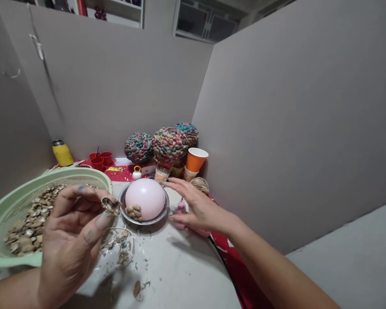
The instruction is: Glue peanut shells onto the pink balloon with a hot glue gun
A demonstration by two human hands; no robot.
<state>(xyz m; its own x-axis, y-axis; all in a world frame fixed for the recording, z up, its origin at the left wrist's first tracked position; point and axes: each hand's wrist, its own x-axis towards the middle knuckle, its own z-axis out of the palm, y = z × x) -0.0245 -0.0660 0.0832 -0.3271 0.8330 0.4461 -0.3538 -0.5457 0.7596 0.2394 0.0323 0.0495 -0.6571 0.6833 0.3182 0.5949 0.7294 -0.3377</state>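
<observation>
Between the thumb and fingers of my left hand (pixel 75 236) is a halved nutshell (pixel 111 206), its hollow side facing me. My right hand (pixel 197 206) is open, fingers spread around a pink tool that looks like a glue gun (pixel 180 210); I cannot tell whether they touch it. Left of that hand, a pale pink balloon (pixel 146 195) rests in a metal bowl (pixel 154 220). A small cluster of brown shells (pixel 134 212) sits on the balloon's lower left side.
A green basket (pixel 19 260) of shells (pixel 28 231) stands left. Shell bits fill a clear dish (pixel 131 251). Behind are shell-covered balls (pixel 170 144), an orange paper cup (pixel 196 161), twine (pixel 199 185), red cups (pixel 97 163) and a yellow bottle (pixel 62 153). Grey panels (pixel 276 128) enclose the table.
</observation>
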